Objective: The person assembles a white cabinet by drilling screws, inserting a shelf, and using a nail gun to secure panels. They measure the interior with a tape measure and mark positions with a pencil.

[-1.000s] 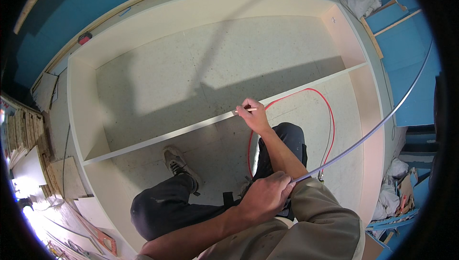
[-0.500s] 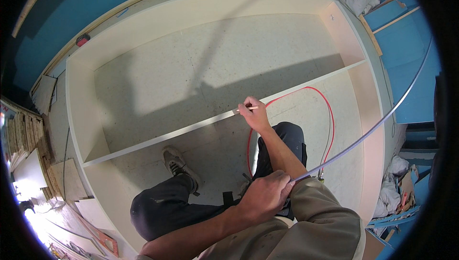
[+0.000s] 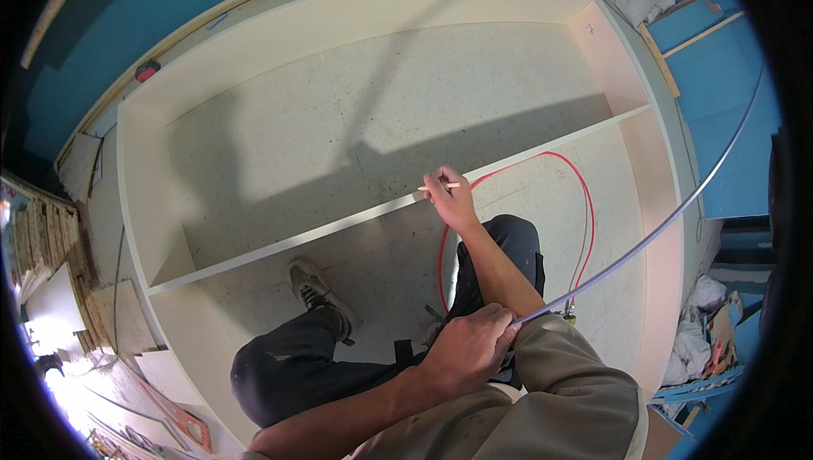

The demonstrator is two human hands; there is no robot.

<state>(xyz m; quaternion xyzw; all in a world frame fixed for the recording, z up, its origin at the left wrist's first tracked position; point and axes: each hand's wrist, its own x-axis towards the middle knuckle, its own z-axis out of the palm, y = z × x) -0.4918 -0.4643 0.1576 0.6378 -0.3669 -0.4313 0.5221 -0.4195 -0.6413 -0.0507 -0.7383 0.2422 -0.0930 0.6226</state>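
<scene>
My right hand (image 3: 450, 199) is closed on a light wooden pencil (image 3: 451, 185), just above the top edge of a pale divider board (image 3: 339, 225). A small dark patch shows on that edge beside the fingers. My left hand (image 3: 472, 343), in front of my right forearm, is closed on the near end of a long, thin lilac-grey strip (image 3: 631, 250). The strip bends up and away to the right. The divider spans a big pale rectangular frame (image 3: 381, 5) lying on the floor.
I crouch inside the frame's near section, one shoe (image 3: 318, 291) on the floor. A red loop of hose or band (image 3: 588, 198) lies right of my knee. Stacked boards (image 3: 51, 240) and a saw with an orange handle (image 3: 193, 428) are at left; bags and scraps (image 3: 703, 333) at right.
My right hand has shifted slightly up with the pencil, whose tilt has changed a little. The left hand and the strip stay nearly where they were.
</scene>
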